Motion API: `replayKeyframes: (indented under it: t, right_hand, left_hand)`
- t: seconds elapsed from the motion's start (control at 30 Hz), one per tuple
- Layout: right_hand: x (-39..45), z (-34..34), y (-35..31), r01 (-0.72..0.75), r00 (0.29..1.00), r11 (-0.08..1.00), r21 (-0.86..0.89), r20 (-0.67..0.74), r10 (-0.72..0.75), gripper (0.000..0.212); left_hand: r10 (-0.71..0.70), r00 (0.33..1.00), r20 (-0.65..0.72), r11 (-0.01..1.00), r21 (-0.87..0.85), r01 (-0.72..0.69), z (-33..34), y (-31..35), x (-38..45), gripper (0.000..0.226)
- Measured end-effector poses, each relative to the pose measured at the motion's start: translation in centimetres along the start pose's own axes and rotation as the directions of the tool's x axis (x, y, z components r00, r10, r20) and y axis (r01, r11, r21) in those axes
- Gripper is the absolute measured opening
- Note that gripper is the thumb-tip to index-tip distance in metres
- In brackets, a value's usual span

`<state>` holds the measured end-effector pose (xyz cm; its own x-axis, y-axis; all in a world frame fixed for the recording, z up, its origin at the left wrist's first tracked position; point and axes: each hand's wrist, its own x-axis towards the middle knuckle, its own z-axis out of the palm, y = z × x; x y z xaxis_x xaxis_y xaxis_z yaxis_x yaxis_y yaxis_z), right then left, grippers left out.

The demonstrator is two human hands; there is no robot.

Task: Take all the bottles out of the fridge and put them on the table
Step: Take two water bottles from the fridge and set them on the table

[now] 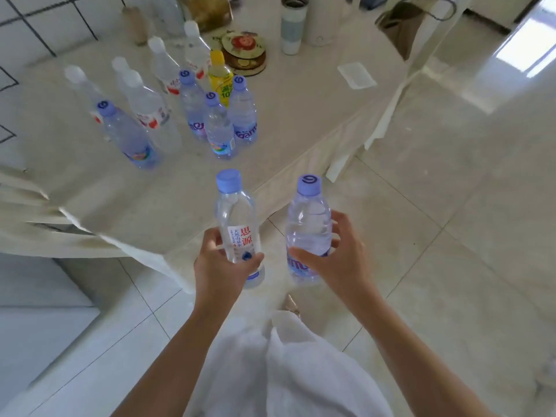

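Observation:
My left hand [215,267] grips a clear water bottle with a red-lettered white label [236,224] and a lilac cap, held upright just off the table's near corner. My right hand [337,260] grips a second clear bottle with a purple label [307,224], also upright, over the floor to the right of that corner. On the table [135,203], covered by a cream cloth, stand several bottles: lilac-capped ones [218,130], white-capped ones with red labels [144,100] and one yellow drink bottle [221,76]. The fridge is out of view.
A round decorated tin [245,52], a white-and-grey tumbler [291,25], a white jug [323,19] and a small white card [356,75] sit at the table's far side. A dark bag [400,22] hangs on a chair at the back right. Glossy tiled floor [451,206] spreads to the right.

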<state>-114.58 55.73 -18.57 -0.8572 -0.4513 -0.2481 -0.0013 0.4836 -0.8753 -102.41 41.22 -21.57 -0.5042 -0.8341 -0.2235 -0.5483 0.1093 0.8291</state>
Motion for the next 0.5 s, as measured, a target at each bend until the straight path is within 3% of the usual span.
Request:
replayKeyframes:
  t: [0.2, 0.5]
  right_hand:
    - [7.5, 0.2, -1.9, 0.161, 0.97, 0.984, -0.073, 0.198, -0.144, 0.067]
    - [14.0, 5.5, -5.9, 0.315, 0.843, 0.946, -0.077, 0.481, -0.241, 0.064]
  left_hand:
    - [-0.158, 0.972, -0.173, 0.984, -0.114, 0.14, 1.8, 2.0, 2.0, 0.064]
    - [-0.307, 0.872, -0.38, 0.949, -0.188, 0.253, 0.0, 1.4, 5.0, 0.06]
